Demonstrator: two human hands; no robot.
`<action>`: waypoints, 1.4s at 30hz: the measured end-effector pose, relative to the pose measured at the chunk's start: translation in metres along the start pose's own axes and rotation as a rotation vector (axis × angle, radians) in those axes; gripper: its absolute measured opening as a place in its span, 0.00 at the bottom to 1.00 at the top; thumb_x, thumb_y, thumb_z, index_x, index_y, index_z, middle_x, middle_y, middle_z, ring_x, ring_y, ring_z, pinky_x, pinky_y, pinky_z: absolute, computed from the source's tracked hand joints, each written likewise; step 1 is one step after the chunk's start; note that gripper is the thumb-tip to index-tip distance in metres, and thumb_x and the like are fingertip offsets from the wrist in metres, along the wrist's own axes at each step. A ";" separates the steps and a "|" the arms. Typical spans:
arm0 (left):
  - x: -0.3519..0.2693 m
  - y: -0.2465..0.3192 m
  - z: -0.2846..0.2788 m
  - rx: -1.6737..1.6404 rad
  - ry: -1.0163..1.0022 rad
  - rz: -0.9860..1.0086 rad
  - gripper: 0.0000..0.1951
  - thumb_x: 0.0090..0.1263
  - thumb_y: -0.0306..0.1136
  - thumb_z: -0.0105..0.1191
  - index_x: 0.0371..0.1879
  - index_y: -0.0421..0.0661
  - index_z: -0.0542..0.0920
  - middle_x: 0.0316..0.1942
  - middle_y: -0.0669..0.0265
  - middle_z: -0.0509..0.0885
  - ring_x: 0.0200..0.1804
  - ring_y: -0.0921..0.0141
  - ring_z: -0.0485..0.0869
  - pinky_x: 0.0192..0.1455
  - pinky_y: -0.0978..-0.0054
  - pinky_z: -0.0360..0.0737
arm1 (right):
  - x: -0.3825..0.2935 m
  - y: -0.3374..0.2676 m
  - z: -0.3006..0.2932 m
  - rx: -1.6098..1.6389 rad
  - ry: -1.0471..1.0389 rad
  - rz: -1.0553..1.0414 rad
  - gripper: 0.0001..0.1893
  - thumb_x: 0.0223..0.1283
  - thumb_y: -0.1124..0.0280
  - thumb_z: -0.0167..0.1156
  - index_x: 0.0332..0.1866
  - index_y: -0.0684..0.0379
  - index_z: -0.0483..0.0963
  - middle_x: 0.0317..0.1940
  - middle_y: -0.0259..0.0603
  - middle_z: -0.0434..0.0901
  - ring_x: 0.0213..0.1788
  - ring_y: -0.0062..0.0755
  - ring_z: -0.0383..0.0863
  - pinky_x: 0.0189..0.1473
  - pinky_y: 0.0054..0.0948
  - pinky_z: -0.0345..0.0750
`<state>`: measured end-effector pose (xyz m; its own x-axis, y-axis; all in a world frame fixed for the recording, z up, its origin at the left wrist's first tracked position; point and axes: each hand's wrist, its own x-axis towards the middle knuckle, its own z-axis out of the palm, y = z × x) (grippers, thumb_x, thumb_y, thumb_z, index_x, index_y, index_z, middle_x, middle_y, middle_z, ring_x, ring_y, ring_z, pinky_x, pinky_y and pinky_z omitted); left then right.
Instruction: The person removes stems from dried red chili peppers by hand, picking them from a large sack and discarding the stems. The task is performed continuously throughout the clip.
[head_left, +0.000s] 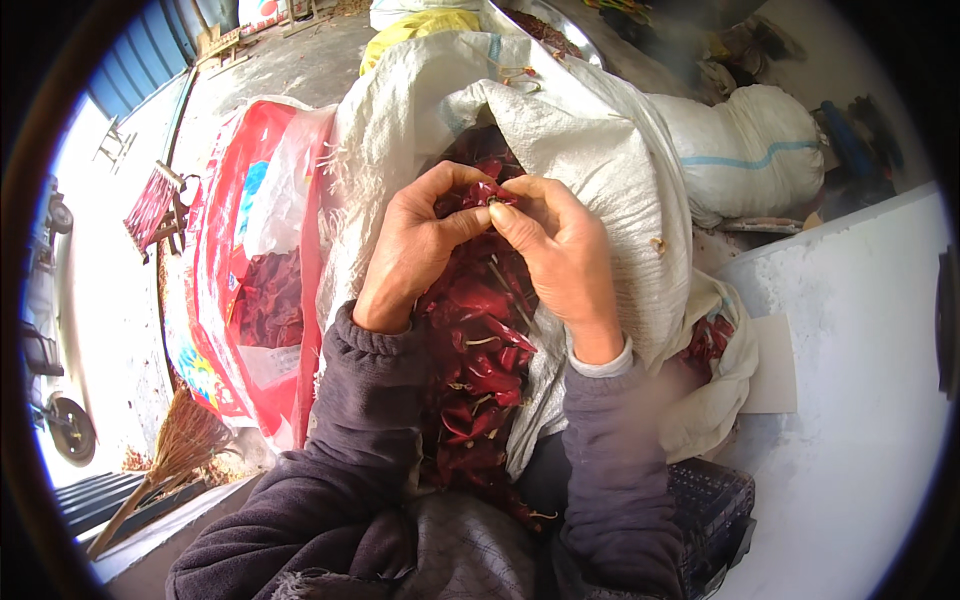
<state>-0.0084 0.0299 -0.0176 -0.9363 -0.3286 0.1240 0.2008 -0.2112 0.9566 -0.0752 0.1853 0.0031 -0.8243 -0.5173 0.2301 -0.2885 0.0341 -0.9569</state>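
Note:
Both of my hands meet above a white woven sack (585, 127) full of dried red chili peppers (476, 360). Between the fingertips is one dark red dried chili (486, 195), its stem end at the thumbs. My left hand (427, 214) pinches it from the left, thumb against the pepper. From the right, my right hand (559, 240) grips the same chili with thumb and bent fingers. Loose peppers, some with pale stems, spill from the sack's mouth down toward my lap. The fingers partly cover the held chili.
At left stands a red-and-white plastic bag (259, 360) holding dark red pieces. A straw broom (176, 442) leans nearby. Right are a stuffed white sack (742, 154), a smaller sack of peppers (709, 352), a black plastic crate (709, 510) and a white wall (855, 360). A metal basin (585, 37) lies beyond.

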 end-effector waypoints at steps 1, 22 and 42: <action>0.000 0.000 0.001 0.027 0.002 0.014 0.12 0.72 0.22 0.64 0.53 0.39 0.83 0.43 0.67 0.87 0.47 0.76 0.83 0.54 0.78 0.80 | 0.000 0.000 0.002 0.046 0.016 -0.004 0.15 0.71 0.69 0.69 0.54 0.68 0.81 0.41 0.38 0.89 0.42 0.21 0.86 0.47 0.23 0.83; 0.001 -0.008 0.001 -0.274 0.008 -0.154 0.08 0.82 0.32 0.55 0.41 0.42 0.83 0.33 0.74 0.82 0.35 0.82 0.75 0.39 0.82 0.72 | -0.007 0.008 0.015 -0.096 0.158 -0.072 0.12 0.75 0.68 0.65 0.51 0.66 0.78 0.36 0.39 0.85 0.32 0.24 0.83 0.35 0.28 0.83; -0.007 -0.006 0.010 0.167 -0.014 0.241 0.07 0.79 0.30 0.60 0.42 0.39 0.82 0.32 0.74 0.81 0.37 0.80 0.74 0.40 0.79 0.75 | 0.008 -0.013 -0.003 0.439 -0.016 0.419 0.11 0.75 0.61 0.60 0.44 0.58 0.82 0.37 0.26 0.81 0.28 0.13 0.74 0.25 0.21 0.71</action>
<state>-0.0060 0.0422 -0.0220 -0.8714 -0.3376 0.3558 0.3693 0.0259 0.9290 -0.0799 0.1832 0.0184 -0.8158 -0.5491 -0.1817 0.2898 -0.1162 -0.9500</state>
